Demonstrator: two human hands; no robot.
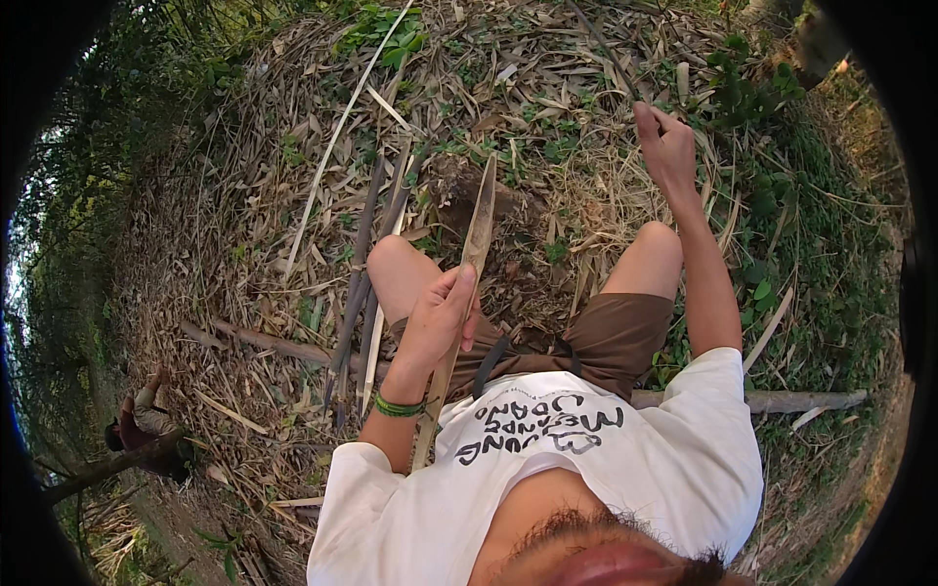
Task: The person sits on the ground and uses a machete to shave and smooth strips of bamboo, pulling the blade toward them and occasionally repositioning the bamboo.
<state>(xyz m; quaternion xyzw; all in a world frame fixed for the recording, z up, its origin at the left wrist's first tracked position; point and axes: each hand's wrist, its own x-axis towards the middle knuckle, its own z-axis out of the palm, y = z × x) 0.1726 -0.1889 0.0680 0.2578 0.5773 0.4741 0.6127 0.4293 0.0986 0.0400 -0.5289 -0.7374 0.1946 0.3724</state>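
Note:
My left hand (445,317) is closed around a split bamboo strip (481,220). The strip slants up past my left knee, its pointed end away from me and its lower end beside my forearm. Pale inner wood and a node show on its face. Out beyond my right knee, my right hand (668,151) is closed at the near end of a long, thin, dark stick-like thing (604,51). It reaches to the top of the view, and the grip hides its near end. Whether it is a blade or a stick, I cannot tell. The two hands are well apart.
Several bamboo poles and strips (363,230) lie by my left knee. A long pale strip (332,151) lies farther left. A stump-like piece of wood (457,186) sits between my knees. Another person (147,430) is at the far left. Dry leaves cover the ground.

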